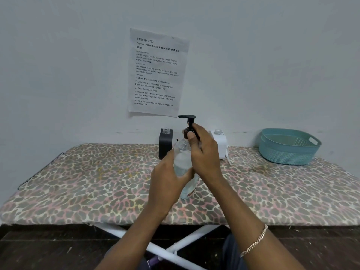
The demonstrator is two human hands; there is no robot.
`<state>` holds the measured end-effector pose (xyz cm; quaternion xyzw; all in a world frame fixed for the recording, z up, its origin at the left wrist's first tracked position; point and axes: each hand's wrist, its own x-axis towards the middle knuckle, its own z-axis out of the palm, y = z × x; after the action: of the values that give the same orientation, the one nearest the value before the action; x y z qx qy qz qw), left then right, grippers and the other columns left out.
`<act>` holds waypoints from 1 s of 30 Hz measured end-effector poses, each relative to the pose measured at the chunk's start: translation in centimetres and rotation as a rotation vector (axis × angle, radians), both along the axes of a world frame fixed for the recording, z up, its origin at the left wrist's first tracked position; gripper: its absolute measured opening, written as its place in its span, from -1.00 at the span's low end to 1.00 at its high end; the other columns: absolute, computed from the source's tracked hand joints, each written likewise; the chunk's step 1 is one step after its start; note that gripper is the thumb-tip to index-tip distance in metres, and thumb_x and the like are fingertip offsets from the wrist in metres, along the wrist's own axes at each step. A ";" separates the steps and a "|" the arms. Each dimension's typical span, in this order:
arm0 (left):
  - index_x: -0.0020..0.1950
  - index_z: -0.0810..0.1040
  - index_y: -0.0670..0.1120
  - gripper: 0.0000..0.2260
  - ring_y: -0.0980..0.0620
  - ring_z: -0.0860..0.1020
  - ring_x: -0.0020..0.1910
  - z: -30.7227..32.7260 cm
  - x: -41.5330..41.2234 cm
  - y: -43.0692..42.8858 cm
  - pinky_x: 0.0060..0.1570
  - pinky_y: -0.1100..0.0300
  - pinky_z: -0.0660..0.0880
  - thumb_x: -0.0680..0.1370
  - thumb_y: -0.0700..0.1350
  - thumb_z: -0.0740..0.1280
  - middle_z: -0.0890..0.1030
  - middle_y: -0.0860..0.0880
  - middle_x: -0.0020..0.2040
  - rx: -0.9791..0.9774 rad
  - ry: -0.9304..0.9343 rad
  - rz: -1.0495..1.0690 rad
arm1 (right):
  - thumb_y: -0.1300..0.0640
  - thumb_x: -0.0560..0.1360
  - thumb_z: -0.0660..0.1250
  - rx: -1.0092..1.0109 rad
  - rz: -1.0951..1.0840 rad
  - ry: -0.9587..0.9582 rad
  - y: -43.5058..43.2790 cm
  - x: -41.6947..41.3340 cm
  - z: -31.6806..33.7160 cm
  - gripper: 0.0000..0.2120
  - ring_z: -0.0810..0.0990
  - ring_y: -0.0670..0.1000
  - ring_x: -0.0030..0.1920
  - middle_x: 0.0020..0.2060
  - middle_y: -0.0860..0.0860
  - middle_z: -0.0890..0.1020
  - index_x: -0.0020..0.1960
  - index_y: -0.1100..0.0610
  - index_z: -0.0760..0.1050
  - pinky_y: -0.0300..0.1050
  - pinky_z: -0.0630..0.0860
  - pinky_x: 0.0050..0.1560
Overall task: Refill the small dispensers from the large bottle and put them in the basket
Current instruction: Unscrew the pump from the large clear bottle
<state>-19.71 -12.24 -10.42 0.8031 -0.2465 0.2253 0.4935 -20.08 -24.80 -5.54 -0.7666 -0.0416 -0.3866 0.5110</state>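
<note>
Head view, refill task, opening stage. I read the step in hand as unscrewing the pump [187, 117] from the large bottle [182, 152], which stands upright near the middle of the leopard-print table [78, 182].

Left hand [167, 178]: curled round the bottle's clear body from its 9 o'clock side, bracing it. Right hand [204, 152]: thumb and fingers [191, 135] pinch the dark collar at the bottle's neck, and the pump head rises clear above them at 12 o'clock. I cannot tell whether the collar is already loose.

The black dispenser [165, 147] at 11 o'clock from the bottle and the white dispenser [221, 142] at 1 o'clock stand by the wall, just behind the hands. Both show bare open necks with no pump fitted, and neither is touched. The basket [286, 154] sits at 2 o'clock, well apart, on the table's far right; no dispenser shows inside it.

By my judgement, the next move calls for the right hand to turn the collar while the left resists the twist. The pump and its tube must then be lifted straight up. After that comes a slow, controlled tilt over one of the narrow necks, since a quick pour would likely spill onto the cloth.
</note>
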 end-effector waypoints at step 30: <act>0.35 0.50 0.15 -0.53 0.25 0.65 -0.01 -0.2 0.1 0.0 -0.10 0.27 0.59 0.50 0.16 0.55 0.66 0.23 0.04 0.007 0.008 0.012 | -0.12 0.50 0.53 0.005 0.019 0.098 -0.2 -0.2 1.7 -0.61 0.58 -0.16 0.00 0.04 -0.11 0.61 0.18 -0.02 0.44 -0.37 0.50 -0.02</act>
<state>-19.60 -12.25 -10.61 0.8070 -0.2406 0.2241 0.4905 -20.30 -25.00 -3.85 -0.7828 -0.0229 -0.3440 0.5180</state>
